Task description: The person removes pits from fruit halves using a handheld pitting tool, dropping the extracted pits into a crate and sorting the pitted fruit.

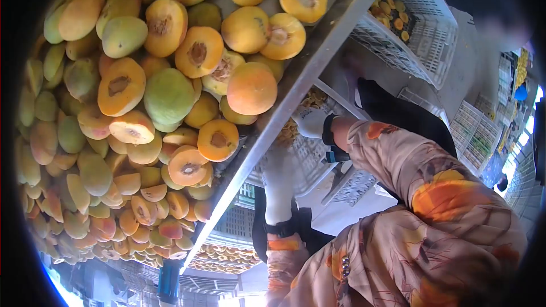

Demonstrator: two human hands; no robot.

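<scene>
My right hand [310, 122], in a white glove with a dark band at the wrist, is beside the metal table edge, over a crate [310, 167] with orange fruit pieces [289, 135] in it. Its fingers look curled in, but what they hold, if anything, is not visible. My left hand [277, 179], also white-gloved, reaches up toward the same crate; its fingers are smeared by motion. Close by on the table lies a big heap of apricots [169, 96], some whole and greenish, many cut into halves. One apricot half [218, 140] lies near the edge.
The table's metal rim [267, 136] runs diagonally between the heap and my body. A white crate [424, 37] with a few fruit halves stands on the floor at upper right. More fruit [222, 260] lies beneath the table. Stacked crates [475, 131] stand farther off, with people nearby.
</scene>
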